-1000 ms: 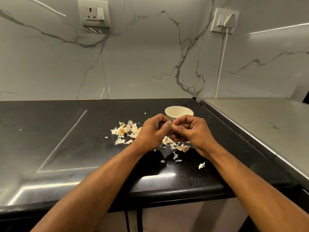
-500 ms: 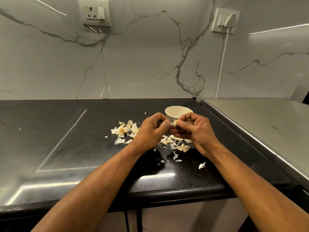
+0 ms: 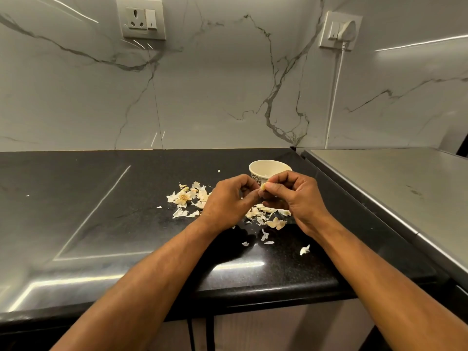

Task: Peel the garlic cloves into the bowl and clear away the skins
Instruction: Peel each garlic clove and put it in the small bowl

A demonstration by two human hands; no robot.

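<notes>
Your two forearms reach in from the bottom edge, and their upper parts are cut off there. The big black counter [image 3: 101,211] fills the middle, and its left side runs out of view. On your right sits a grey metal top [image 3: 395,188], also cut off at the edge. Behind is a white marble wall [image 3: 215,84] with a socket [image 3: 141,17] on the left and a plug [image 3: 347,30] with a white cord [image 3: 335,89] on the right. Your left hand [image 3: 228,202] and right hand [image 3: 295,200] meet just in front of the small cream bowl [image 3: 269,168], and they hide its lower front, so you cannot see what lies inside it. Both hands have curled fingers. Your right hand pinches the garlic clove [image 3: 263,186] with thumb and first finger. Your left fingertips touch the clove from the other side, but I cannot tell how tight that hold is. Only a pale tip of the clove shows; the rest is hidden by your fingers, so I cannot tell which way its long side points. It is up off the counter, just below the bowl's rim in the view. Papery garlic skins [image 3: 187,198] lie in a heap to the left of your left hand, and more skins lie under and near your right hand. One small scrap [image 3: 304,250] lies apart, closer to you.
</notes>
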